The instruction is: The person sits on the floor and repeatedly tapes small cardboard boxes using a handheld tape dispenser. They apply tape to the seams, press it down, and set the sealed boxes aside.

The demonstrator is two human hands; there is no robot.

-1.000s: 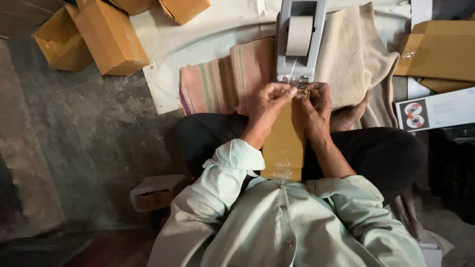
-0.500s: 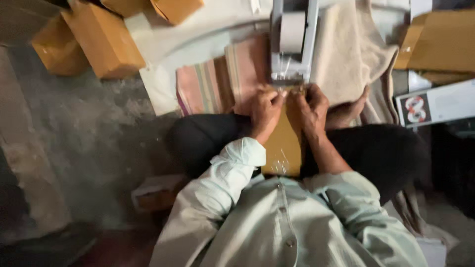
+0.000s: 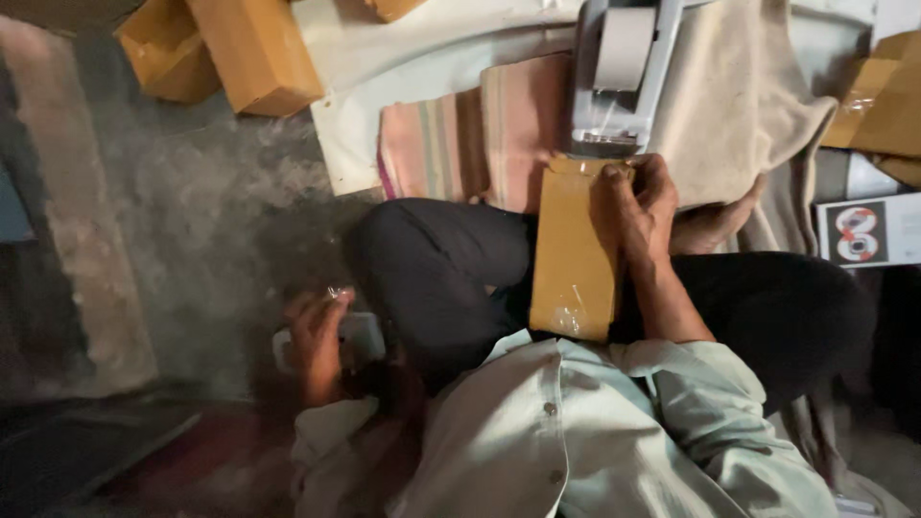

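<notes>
A flat brown packet (image 3: pixel 573 251) wrapped in clear tape lies lengthwise on my lap, its far end against a grey tape dispenser (image 3: pixel 622 82). My right hand (image 3: pixel 635 206) grips the packet's top right corner, fingers closed over the edge just below the dispenser's blade. My left hand (image 3: pixel 317 345) is low at my left side, fingers curled over a small pale box (image 3: pixel 363 333) on the floor. I sit cross-legged in dark trousers and a pale green shirt.
Brown cardboard boxes (image 3: pixel 251 50) lie at the far left on the concrete floor, and more taped boxes (image 3: pixel 887 101) at the right edge. A striped cloth (image 3: pixel 451 144) and a beige cloth (image 3: pixel 739 105) lie under the dispenser. A printed white card (image 3: pixel 868 230) is at the right.
My left hand left the packet's top edge and swung down to the small pale box at my left side. My right hand stayed on the packet. The view moved closer.
</notes>
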